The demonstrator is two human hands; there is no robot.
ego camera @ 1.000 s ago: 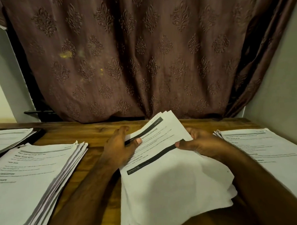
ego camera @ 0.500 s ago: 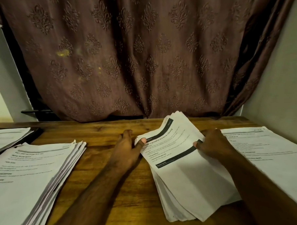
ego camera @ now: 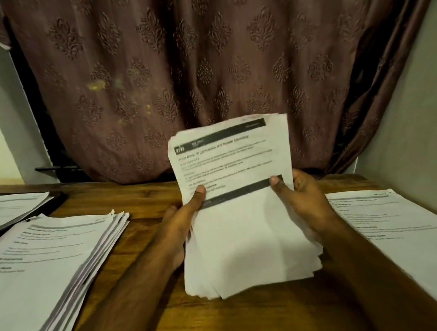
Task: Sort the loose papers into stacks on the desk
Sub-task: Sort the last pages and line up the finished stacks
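Note:
A thick bundle of printed papers (ego camera: 240,229) with two dark bands across its top sheet stands tilted up in the middle of the wooden desk (ego camera: 149,201), its lower edge near the desk surface. My left hand (ego camera: 182,217) grips the bundle's left edge with the thumb on the top sheet. My right hand (ego camera: 301,199) grips its right edge, thumb on the lower dark band. A large stack of papers (ego camera: 49,262) lies on the desk at the left, and another stack (ego camera: 395,235) lies at the right.
A third, thinner stack of sheets (ego camera: 11,207) lies at the far left on a dark surface. A brown patterned curtain (ego camera: 183,79) hangs behind the desk. A pale wall (ego camera: 410,119) closes in on the right side.
Both hands have lifted the middle bundle's far end off the desk and squared it upright toward me. The side stacks have not moved.

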